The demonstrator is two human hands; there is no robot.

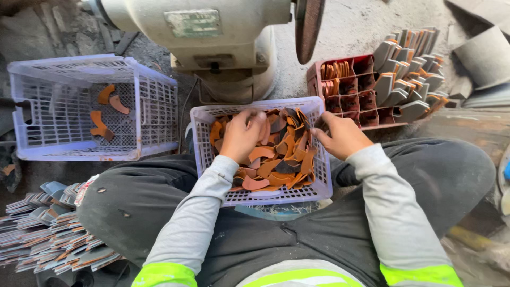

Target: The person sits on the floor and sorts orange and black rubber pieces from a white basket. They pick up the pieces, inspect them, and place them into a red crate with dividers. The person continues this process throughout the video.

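My left hand (241, 135) lies curled on the heap of curved orange pieces (276, 157) in the white basket (319, 186) on my lap, fingers grasping some near its far edge; my right hand (342, 135) rests at the basket's far right corner, fingers bent on pieces there. A second white basket (159, 106) stands on the floor to the left, a few pieces inside.

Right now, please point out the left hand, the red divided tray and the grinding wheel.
left hand (241, 134), head view, back of the hand.
red divided tray (366, 100), head view, inner divider.
grinding wheel (308, 26), head view, dark flat face.
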